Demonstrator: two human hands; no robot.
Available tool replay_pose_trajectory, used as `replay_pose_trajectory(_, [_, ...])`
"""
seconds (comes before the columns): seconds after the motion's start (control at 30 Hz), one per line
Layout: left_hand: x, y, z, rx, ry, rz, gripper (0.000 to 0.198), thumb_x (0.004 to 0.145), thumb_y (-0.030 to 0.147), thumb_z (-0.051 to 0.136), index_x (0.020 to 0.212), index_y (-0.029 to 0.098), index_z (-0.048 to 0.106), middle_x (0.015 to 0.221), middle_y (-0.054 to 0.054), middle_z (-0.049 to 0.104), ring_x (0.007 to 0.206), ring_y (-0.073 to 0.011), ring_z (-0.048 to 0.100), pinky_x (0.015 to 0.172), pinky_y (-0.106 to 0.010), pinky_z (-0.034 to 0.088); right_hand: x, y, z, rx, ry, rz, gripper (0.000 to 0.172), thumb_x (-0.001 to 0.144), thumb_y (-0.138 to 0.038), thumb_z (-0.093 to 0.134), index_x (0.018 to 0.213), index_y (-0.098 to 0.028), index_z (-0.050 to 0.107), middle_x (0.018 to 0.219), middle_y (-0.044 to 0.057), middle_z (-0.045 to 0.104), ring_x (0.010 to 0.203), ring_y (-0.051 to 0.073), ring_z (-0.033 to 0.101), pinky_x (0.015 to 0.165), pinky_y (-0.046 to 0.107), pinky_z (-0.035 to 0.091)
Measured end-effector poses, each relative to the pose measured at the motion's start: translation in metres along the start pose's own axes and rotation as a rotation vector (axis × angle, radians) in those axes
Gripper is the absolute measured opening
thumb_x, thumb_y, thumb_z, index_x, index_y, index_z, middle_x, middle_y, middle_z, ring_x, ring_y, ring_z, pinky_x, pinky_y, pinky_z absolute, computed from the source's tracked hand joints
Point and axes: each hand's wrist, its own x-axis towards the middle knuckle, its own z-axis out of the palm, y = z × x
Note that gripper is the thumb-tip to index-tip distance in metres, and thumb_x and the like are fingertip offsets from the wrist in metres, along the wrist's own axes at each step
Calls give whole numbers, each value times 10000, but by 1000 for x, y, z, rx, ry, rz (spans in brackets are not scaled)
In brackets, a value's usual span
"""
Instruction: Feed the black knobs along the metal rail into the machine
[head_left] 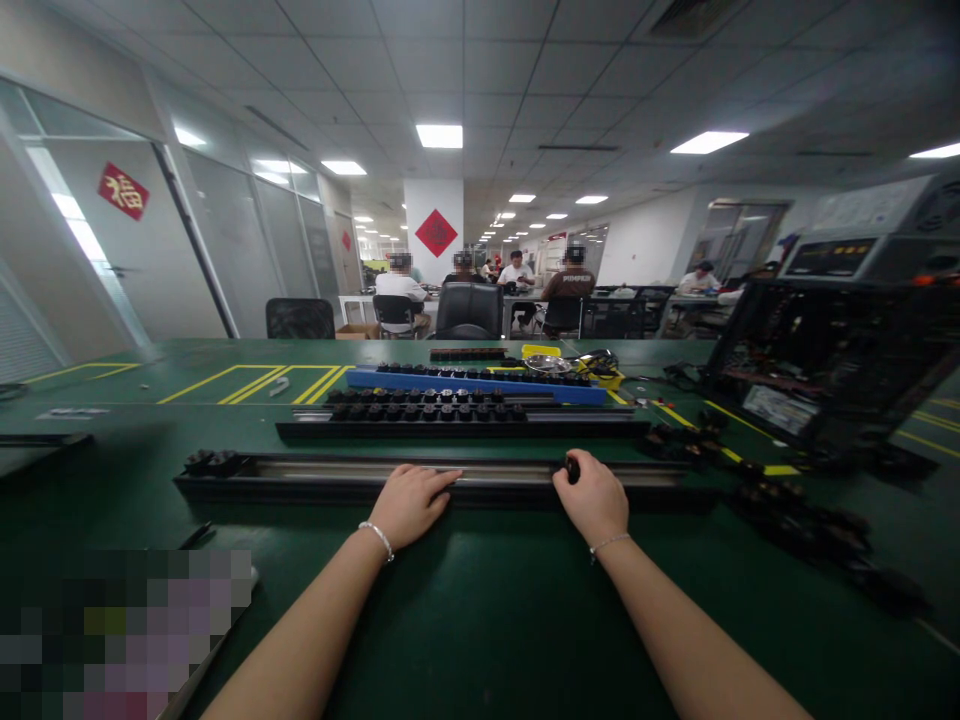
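A long black rail (285,490) with a pale metal channel lies across the green table in front of me. My left hand (411,503) rests on the middle of its front edge, fingers stretched out to the right. Further right, my right hand (594,496) pinches a small round black part (573,468) over the channel. Two or so similar black round parts (223,462) sit at the rail's left end. Behind it lies a second black rail (465,431), with a row of black round parts (427,411) along it.
A blue rail (480,384) with more black parts lies farther back, near a metal dish (549,365) and a yellow tray (611,380). Loose black parts (806,525) lie to the right, before an opened computer case (780,370). People sit at desks beyond.
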Motion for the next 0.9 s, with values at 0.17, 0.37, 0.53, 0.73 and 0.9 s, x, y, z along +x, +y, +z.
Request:
replay_pose_trajectory(0.17, [0,-1,3,9,7,1,382,885,295,401,1256,307,489,1011,-12,676,935,-176,580,860,-365,340,2,2,-5,-9,-26,39,326,782,-292,416,1041,-187,584,1003,57,638,927,195,554,770,297,389])
replay_pose_trajectory(0.37, [0,-1,3,12,15,7,376,892,299,386,1253,310,492,1007,-5,676,928,-174,578,859,-364,342,5,10,-9,-52,-20,53,342,784,-294,402,1046,-183,592,1013,61,635,930,203,550,767,307,388])
replay_pose_trajectory(0.53, [1,-1,3,13,11,5,383,885,294,399,1257,313,486,990,-4,678,924,-174,577,851,-357,343,8,18,-10,-94,2,54,348,774,-280,405,1041,-188,607,993,61,639,915,201,554,756,305,388])
replay_pose_trajectory(0.73, [1,-2,3,12,14,8,381,885,288,399,1255,320,485,974,-1,679,922,-179,580,847,-360,343,10,22,-14,-107,-4,81,350,774,-275,400,1037,-191,615,995,59,638,919,203,550,740,307,393])
replay_pose_trajectory(0.9, [1,-2,4,13,21,12,378,889,291,390,1254,319,485,963,3,677,909,-180,580,841,-360,344,11,23,-16,-108,-10,101,350,769,-276,405,1035,-197,620,999,59,634,923,200,545,747,304,394])
